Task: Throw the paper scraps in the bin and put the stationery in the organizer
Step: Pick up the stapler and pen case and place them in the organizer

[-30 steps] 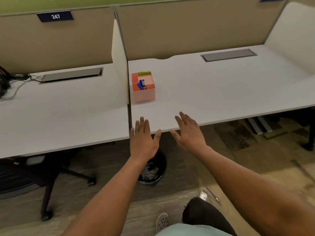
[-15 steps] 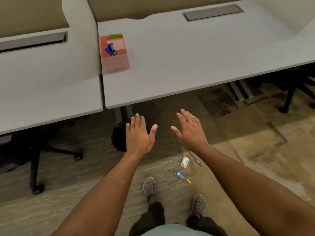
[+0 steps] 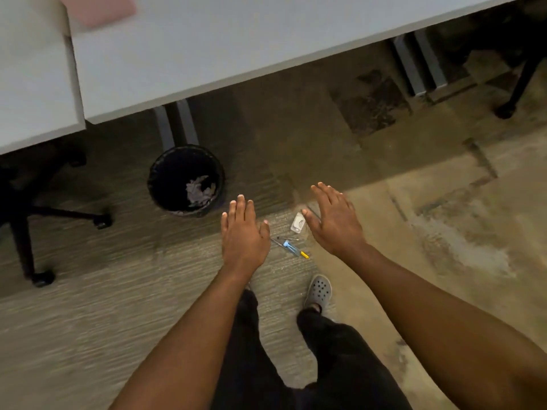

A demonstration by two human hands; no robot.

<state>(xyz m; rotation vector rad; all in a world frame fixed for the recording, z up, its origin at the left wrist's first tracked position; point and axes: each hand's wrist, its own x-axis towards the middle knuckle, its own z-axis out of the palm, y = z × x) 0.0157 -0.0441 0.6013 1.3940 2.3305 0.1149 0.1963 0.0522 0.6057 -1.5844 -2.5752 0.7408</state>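
Several pens [image 3: 291, 248], one blue and one with a yellow tip, lie on the carpet between my hands. Just beyond them lies a small white item [image 3: 297, 222], perhaps an eraser or a tape dispenser. My left hand [image 3: 243, 235] hovers over the floor with straight fingers, holding nothing. My right hand [image 3: 334, 219] is spread flat just right of the white item, also holding nothing. The black bin [image 3: 186, 180] stands on the floor to the left with crumpled paper scraps [image 3: 199, 192] inside. The pink organizer [image 3: 100, 8] sits blurred on the desk at the top left.
The white desk [image 3: 207, 54] spans the top, with its grey legs [image 3: 174, 125] behind the bin. An office chair base [image 3: 35, 220] with castors stands at the left. My feet, one in a grey clog [image 3: 318, 291], are just below the pens.
The view has tilted down from the desk to the floor. Both open hands have come down from the desk edge to hover over the pens and white item.
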